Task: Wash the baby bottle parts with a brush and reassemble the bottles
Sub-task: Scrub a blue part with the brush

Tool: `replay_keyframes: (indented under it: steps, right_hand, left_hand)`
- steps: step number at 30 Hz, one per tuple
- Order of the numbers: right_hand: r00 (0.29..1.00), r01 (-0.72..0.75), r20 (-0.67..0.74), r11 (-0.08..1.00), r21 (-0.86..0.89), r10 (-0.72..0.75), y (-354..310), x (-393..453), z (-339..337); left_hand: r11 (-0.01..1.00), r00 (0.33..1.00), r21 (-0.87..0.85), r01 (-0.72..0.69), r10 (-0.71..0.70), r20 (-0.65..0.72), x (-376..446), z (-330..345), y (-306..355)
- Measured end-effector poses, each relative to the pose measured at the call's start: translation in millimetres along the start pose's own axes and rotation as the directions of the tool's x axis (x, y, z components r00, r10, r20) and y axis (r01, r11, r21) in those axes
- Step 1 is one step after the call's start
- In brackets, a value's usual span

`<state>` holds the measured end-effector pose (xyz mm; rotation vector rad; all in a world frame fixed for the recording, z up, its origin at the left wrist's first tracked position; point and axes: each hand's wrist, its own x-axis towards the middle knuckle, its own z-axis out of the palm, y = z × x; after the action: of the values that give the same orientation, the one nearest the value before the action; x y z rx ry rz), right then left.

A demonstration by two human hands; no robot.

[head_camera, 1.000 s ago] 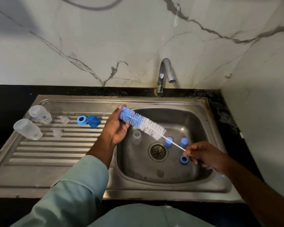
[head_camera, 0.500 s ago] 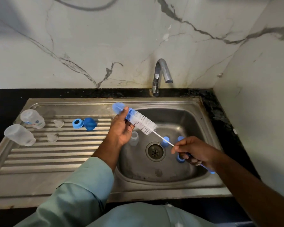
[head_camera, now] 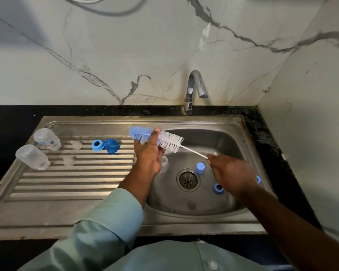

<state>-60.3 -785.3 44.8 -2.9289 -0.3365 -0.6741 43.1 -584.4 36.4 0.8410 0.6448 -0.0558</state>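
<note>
My left hand (head_camera: 149, 153) grips the bristle head of a blue and white bottle brush (head_camera: 169, 141) over the basin's left edge. My right hand (head_camera: 231, 173) pinches the brush's thin white stem at its lower end. Two clear bottles (head_camera: 32, 157) (head_camera: 46, 138) lie on the drainboard's far left. Beside them lie two clear nipples (head_camera: 76, 145) (head_camera: 69, 160), a blue ring (head_camera: 97, 145) and a blue cap (head_camera: 112, 146). In the basin stand a blue cap (head_camera: 200, 168), a blue ring (head_camera: 218, 188) and a clear part (head_camera: 164, 163) half hidden by my left hand.
The steel sink (head_camera: 204, 214) has its drain (head_camera: 187, 179) in the middle and a ribbed drainboard (head_camera: 67, 184) to the left. A chrome tap (head_camera: 194, 90) stands behind the basin, not running. Marble walls close off the back and right. Another blue piece (head_camera: 258, 179) peeks out behind my right hand.
My left hand has slid down the bristles, so the blue tip now sticks out past it. The brush has moved slightly left and lies flatter. My right hand stays on the stem.
</note>
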Motion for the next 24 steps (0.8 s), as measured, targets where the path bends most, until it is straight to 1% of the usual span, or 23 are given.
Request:
replay_keyframes:
  steps: [1,4,5,6,7,8,10,11,12,13,15,17,18,20,22,24]
  right_hand:
    - [1.0,0.01,0.008,0.999,-0.032,-0.01,0.8,0.2,1.7]
    - [0.981,0.048,0.187,0.999,-0.009,-0.046,24.0,-13.0,8.7]
    - [0.973,0.046,0.224,0.999,0.003,-0.045,30.4,-19.3,10.3]
    - [0.976,0.068,0.209,0.998,-0.013,-0.064,31.3,-21.5,9.3]
    - [0.98,0.082,0.185,0.996,-0.022,-0.076,27.6,-20.8,5.3]
    - [0.987,0.078,0.139,0.997,-0.01,-0.076,22.8,-17.6,4.1]
    - [0.995,0.042,0.084,0.999,0.034,-0.044,12.1,-5.4,1.8]
    - [0.996,0.011,0.088,0.999,0.048,-0.015,9.7,-3.1,0.4]
    - [0.995,-0.007,0.095,0.998,0.066,0.001,13.4,-3.9,2.0]
    - [0.993,-0.024,0.116,0.997,0.072,0.016,21.4,-7.8,2.3]
    - [0.983,-0.066,0.177,0.993,0.097,0.048,46.6,-25.0,0.6]
    - [0.964,-0.189,0.22,0.965,0.181,0.148,77.8,-46.0,-3.1]
    - [0.943,-0.272,0.25,0.939,0.211,0.217,92.3,-55.0,-4.9]
    - [0.904,-0.392,0.293,0.878,0.275,0.312,108.0,-65.2,-7.2]
    - [0.889,-0.441,0.318,0.804,0.399,0.33,97.4,-65.6,-5.1]
    - [0.879,-0.471,0.353,0.703,0.533,0.321,64.1,-56.6,-4.0]
  left_hand:
    - [1.0,1.0,-0.018,0.0,0.0,-0.013,-0.6,-1.2,0.0]
    - [0.988,0.983,-0.136,-0.076,0.052,-0.173,12.8,-8.0,24.2]
    - [0.98,0.976,-0.175,-0.098,0.06,-0.21,17.8,-11.5,29.8]
    - [0.972,0.971,-0.204,-0.112,0.063,-0.232,19.1,-14.2,30.4]
    - [0.976,0.969,-0.193,-0.103,0.055,-0.242,17.4,-14.7,26.9]
    - [0.988,0.974,-0.132,-0.079,0.048,-0.22,13.7,-12.2,19.8]
    - [1.0,0.996,0.021,-0.012,0.014,-0.093,7.8,-3.7,1.2]
    - [0.998,0.999,0.056,0.006,-0.004,-0.043,6.8,1.7,-5.4]
    - [0.999,1.0,0.049,0.007,-0.006,-0.027,5.4,5.5,-7.0]
    - [1.0,0.999,0.007,-0.008,0.008,-0.049,7.9,8.2,-3.2]
    - [0.991,0.984,-0.118,-0.056,0.035,-0.174,20.6,4.1,15.6]
    - [0.963,0.966,-0.243,-0.116,0.052,-0.253,39.5,-10.2,34.6]
    - [0.959,0.967,-0.255,-0.125,0.06,-0.248,47.2,-15.8,40.0]
    - [0.985,0.988,-0.167,-0.049,0.023,-0.156,51.3,-15.4,39.3]
    - [0.999,0.999,-0.015,0.039,-0.04,-0.031,40.0,0.7,23.7]
    - [0.992,0.99,0.057,0.116,-0.12,0.075,22.6,18.0,0.4]
